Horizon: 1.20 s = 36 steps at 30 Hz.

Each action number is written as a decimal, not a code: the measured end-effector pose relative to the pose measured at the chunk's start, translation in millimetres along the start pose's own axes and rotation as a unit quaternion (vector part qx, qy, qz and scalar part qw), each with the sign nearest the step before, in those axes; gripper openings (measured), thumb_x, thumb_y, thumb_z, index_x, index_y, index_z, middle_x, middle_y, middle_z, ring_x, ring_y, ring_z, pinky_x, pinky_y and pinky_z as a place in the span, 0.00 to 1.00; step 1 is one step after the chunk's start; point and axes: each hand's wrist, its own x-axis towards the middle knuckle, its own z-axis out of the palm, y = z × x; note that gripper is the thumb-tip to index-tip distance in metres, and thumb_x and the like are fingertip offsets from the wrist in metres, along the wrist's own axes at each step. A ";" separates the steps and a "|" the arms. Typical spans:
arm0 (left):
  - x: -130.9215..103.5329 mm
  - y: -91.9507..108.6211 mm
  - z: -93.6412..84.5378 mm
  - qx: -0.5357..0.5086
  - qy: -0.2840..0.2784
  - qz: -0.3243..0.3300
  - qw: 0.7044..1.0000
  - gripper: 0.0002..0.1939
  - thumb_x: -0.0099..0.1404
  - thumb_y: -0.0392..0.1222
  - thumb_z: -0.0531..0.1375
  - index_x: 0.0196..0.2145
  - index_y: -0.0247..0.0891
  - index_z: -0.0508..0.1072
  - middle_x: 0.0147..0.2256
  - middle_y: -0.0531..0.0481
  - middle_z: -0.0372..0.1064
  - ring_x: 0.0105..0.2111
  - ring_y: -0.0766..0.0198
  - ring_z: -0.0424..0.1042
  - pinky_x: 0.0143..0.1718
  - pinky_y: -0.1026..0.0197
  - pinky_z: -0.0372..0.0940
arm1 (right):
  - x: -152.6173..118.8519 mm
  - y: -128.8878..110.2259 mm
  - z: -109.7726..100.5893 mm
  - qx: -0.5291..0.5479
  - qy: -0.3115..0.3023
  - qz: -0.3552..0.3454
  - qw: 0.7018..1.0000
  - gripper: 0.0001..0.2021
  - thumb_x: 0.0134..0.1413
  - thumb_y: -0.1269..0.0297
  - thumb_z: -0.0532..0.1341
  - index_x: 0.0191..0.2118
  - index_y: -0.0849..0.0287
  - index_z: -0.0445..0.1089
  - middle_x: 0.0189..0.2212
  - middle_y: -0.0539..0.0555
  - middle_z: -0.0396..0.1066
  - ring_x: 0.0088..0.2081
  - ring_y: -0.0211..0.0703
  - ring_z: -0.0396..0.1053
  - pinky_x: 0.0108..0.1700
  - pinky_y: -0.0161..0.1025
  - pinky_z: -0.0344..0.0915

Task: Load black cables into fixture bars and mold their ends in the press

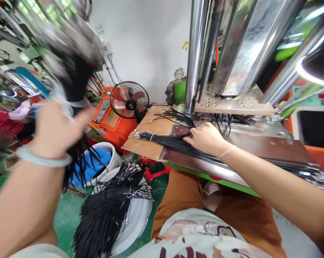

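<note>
Raised at the left and smeared by motion, my left hand [61, 123] is wrapped round a thick bundle of black cables [75, 77]. A pale tie circles that bundle near the thumb, and loose ends hang below the hand. My right hand [206, 138] rests on the machine table with its fingers curled over black cables [175, 141]. These lie across the table, bound by a white tie near their metal-tipped ends. More loose black cables [178, 115] fan out just behind the right fingers. What lies under the right palm is hidden.
A press with steel columns [195, 53] and a drilled plate [234, 104] stands over the table. Cardboard [145, 143] covers the table's left end. Below, tied cable bundles [105, 211] lie on a white tub [140, 218]. A black fan [131, 102] stands behind.
</note>
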 end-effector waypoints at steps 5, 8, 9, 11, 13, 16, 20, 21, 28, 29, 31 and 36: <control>-88.1 79.1 99.3 -0.398 -0.342 -0.073 0.848 0.13 0.56 0.51 0.59 0.30 0.38 0.65 0.18 0.57 0.64 0.18 0.68 0.64 0.23 0.65 0.60 | -75.7 -6.1 -23.8 0.230 0.006 -0.037 0.972 0.17 0.64 0.57 0.51 0.37 0.59 0.75 0.37 0.58 0.77 0.39 0.50 0.74 0.43 0.44 0.63; -122.1 125.2 152.4 -0.590 -0.428 -0.125 0.673 0.10 0.53 0.45 0.59 0.30 0.38 0.63 0.15 0.59 0.61 0.14 0.71 0.60 0.19 0.68 0.56 | -99.3 -4.8 -28.2 0.407 0.008 0.034 0.913 0.18 0.62 0.53 0.52 0.36 0.56 0.76 0.37 0.55 0.78 0.38 0.48 0.74 0.42 0.44 0.65; -127.8 137.6 164.9 -0.625 -0.438 -0.130 0.633 0.10 0.53 0.44 0.60 0.29 0.37 0.63 0.15 0.60 0.60 0.13 0.72 0.58 0.18 0.68 0.55 | -102.7 -5.3 -29.2 0.462 0.009 0.064 0.884 0.17 0.60 0.51 0.55 0.37 0.56 0.76 0.36 0.54 0.78 0.38 0.48 0.74 0.42 0.44 0.66; -132.7 157.2 181.3 -0.661 -0.452 -0.124 0.586 0.09 0.52 0.42 0.60 0.28 0.37 0.64 0.15 0.60 0.59 0.13 0.72 0.58 0.17 0.68 0.54 | -105.2 -10.2 -30.6 0.575 0.010 0.120 0.809 0.17 0.54 0.49 0.61 0.38 0.57 0.76 0.37 0.55 0.78 0.40 0.50 0.74 0.45 0.45 0.67; -132.7 171.0 188.9 -0.662 -0.457 -0.095 0.586 0.07 0.53 0.41 0.59 0.26 0.37 0.64 0.15 0.59 0.58 0.13 0.71 0.58 0.17 0.68 0.54 | -104.4 -21.2 -30.3 0.695 0.012 0.158 0.701 0.19 0.47 0.49 0.67 0.40 0.57 0.75 0.39 0.56 0.77 0.42 0.50 0.73 0.46 0.46 0.68; -132.9 187.0 192.3 -0.574 -0.381 -0.037 0.724 0.05 0.57 0.41 0.57 0.26 0.37 0.65 0.18 0.55 0.62 0.18 0.67 0.64 0.23 0.64 0.61 | -99.7 -45.4 -24.3 0.817 0.041 0.214 0.534 0.25 0.40 0.51 0.72 0.45 0.53 0.70 0.41 0.53 0.76 0.39 0.46 0.73 0.43 0.44 0.70; -144.0 204.0 188.6 -0.301 -0.251 0.014 0.920 0.16 0.61 0.39 0.54 0.46 0.33 0.68 0.36 0.40 0.73 0.36 0.51 0.74 0.40 0.51 0.67 | -90.1 -70.9 -11.8 0.836 0.116 0.288 0.452 0.22 0.36 0.54 0.74 0.39 0.55 0.72 0.37 0.51 0.76 0.38 0.42 0.72 0.42 0.39 0.69; -147.7 205.9 185.6 -0.273 -0.255 0.038 0.927 0.20 0.61 0.39 0.55 0.50 0.31 0.66 0.39 0.37 0.73 0.39 0.49 0.74 0.42 0.49 0.67 | -88.1 -73.4 -9.4 0.832 0.125 0.305 0.447 0.20 0.35 0.54 0.75 0.35 0.57 0.73 0.35 0.52 0.76 0.37 0.43 0.72 0.43 0.40 0.69; -152.0 187.8 163.4 -0.478 -0.240 0.020 0.844 0.17 0.65 0.53 0.57 0.30 0.35 0.70 0.29 0.48 0.69 0.29 0.64 0.67 0.33 0.62 0.62 | -91.1 -72.8 -5.5 0.828 0.145 0.293 0.457 0.18 0.41 0.47 0.71 0.28 0.58 0.74 0.38 0.57 0.78 0.42 0.49 0.74 0.50 0.48 0.69; -150.4 184.6 163.5 -0.493 -0.267 -0.010 0.828 0.21 0.65 0.55 0.57 0.25 0.35 0.68 0.23 0.52 0.65 0.24 0.67 0.63 0.29 0.64 0.58 | -92.9 -75.6 -5.3 0.829 0.138 0.281 0.462 0.18 0.41 0.47 0.71 0.26 0.57 0.73 0.38 0.57 0.78 0.43 0.50 0.74 0.51 0.48 0.69; -148.9 179.3 166.3 -0.508 -0.323 -0.032 0.798 0.25 0.61 0.59 0.60 0.20 0.35 0.65 0.19 0.55 0.60 0.21 0.70 0.58 0.25 0.65 0.53 | -96.0 -84.0 -3.8 0.835 0.120 0.261 0.469 0.18 0.41 0.46 0.71 0.25 0.57 0.72 0.40 0.58 0.78 0.45 0.52 0.73 0.52 0.50 0.69; -162.4 167.3 178.2 -0.577 -0.397 -0.086 0.708 0.26 0.55 0.61 0.64 0.20 0.34 0.66 0.19 0.55 0.59 0.21 0.71 0.56 0.24 0.66 0.51 | -99.2 -106.4 6.4 0.830 0.116 0.277 0.470 0.16 0.40 0.51 0.72 0.32 0.57 0.76 0.39 0.57 0.78 0.42 0.51 0.74 0.50 0.50 0.70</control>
